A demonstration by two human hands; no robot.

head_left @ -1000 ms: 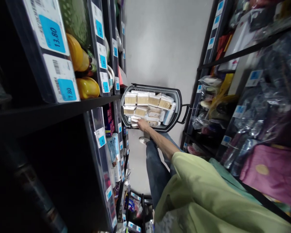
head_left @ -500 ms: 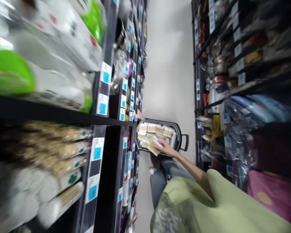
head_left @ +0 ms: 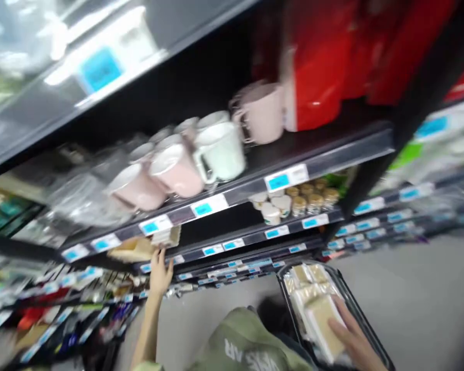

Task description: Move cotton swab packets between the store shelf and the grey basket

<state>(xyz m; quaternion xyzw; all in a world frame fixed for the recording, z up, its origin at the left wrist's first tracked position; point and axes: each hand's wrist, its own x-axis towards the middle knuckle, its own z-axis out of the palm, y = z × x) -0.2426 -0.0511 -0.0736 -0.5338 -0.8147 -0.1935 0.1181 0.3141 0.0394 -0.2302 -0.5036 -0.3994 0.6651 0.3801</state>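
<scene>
My left hand [head_left: 160, 273] is raised to a lower shelf, fingers stretched apart. Its fingertips reach a small stack of white packs [head_left: 167, 237] at the shelf front; whether they touch it I cannot tell. Low on the right, my right hand [head_left: 350, 332] grips a flat beige-and-white packet [head_left: 325, 330] by its side, above the basket. Similar packets [head_left: 309, 275] lie in rows inside the dark-rimmed basket [head_left: 346, 281], which stands on the floor.
Pink and pale green mugs [head_left: 220, 149] stand on the shelf above my left hand. Small jars [head_left: 307, 201] and white cups sit on the shelf below, further right. Red packages [head_left: 320, 67] fill the upper right. Grey floor [head_left: 421, 278] runs beside the basket.
My view has swung from along the aisle to the shelf with mugs. My left hand has come into view at the shelf. The right hand is still at the basket with a packet.
</scene>
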